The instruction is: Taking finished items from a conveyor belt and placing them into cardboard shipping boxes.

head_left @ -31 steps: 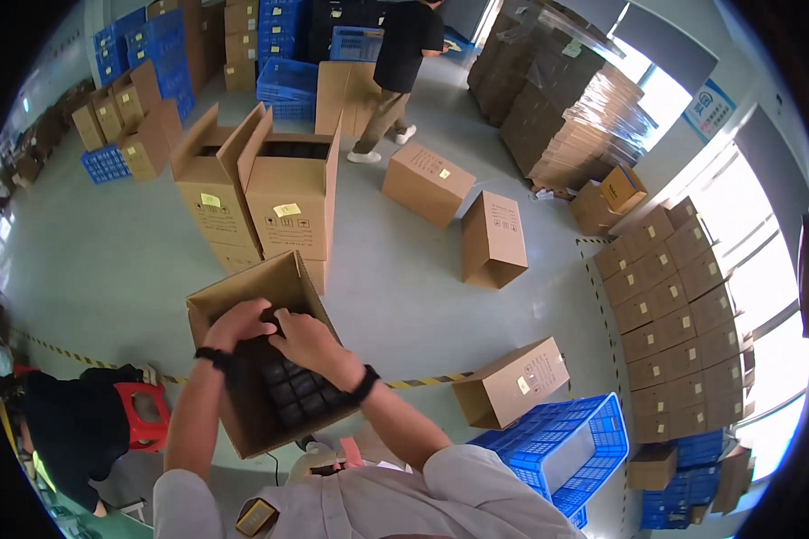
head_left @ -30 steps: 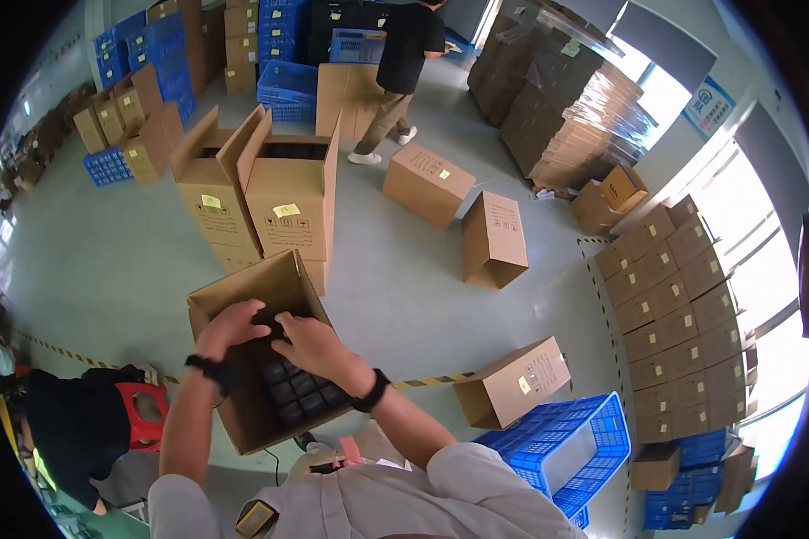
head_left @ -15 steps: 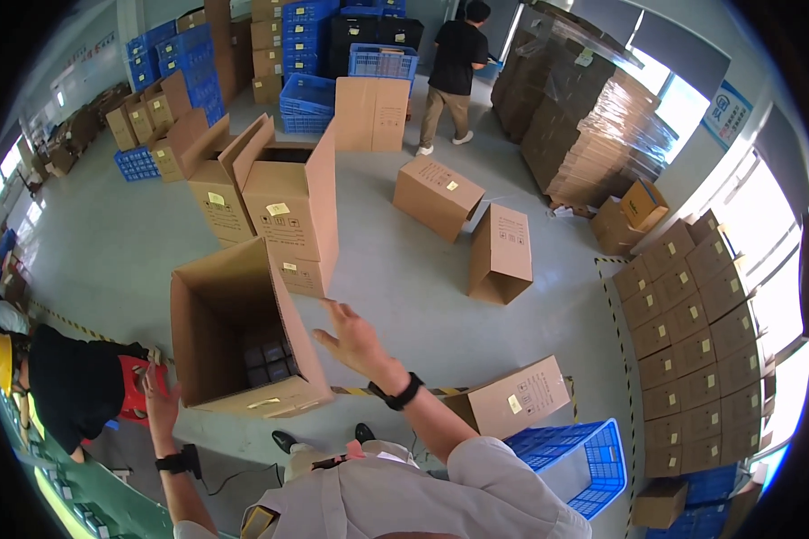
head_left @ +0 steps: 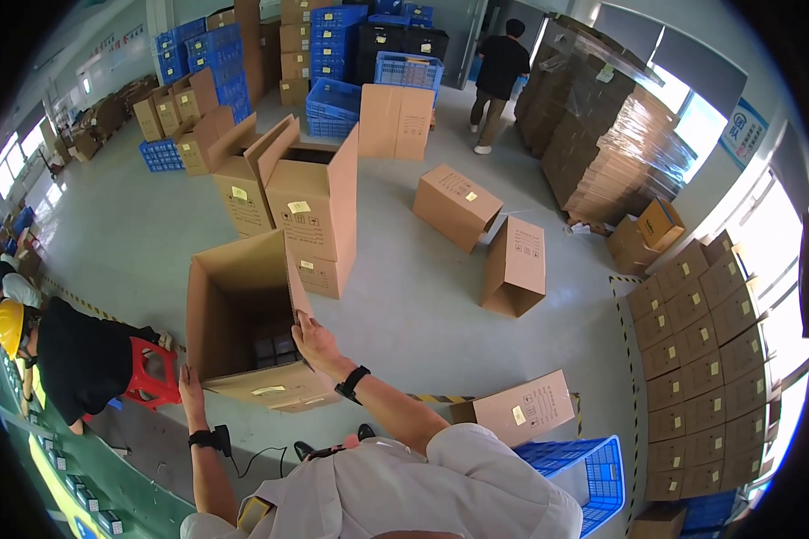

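In front of me stands a tall open cardboard box, its flaps raised, with several small dark boxes lying at the bottom. My right hand holds the upper edge of its right side. Against the near left corner lies my left hand, fingers pointing up along the cardboard. The box sits between my two hands, which hold nothing else. A yellowish label is stuck on its near side.
Cardboard boxes stand just beyond. Two more boxes lie farther right. A box and a blue crate are near my right side. A person in a yellow helmet sits left on a red stool. Another person walks at the back.
Both hands have come from the air onto the box, the right one onto its right edge, the left one onto its near left corner. The person at the back has walked farther away.
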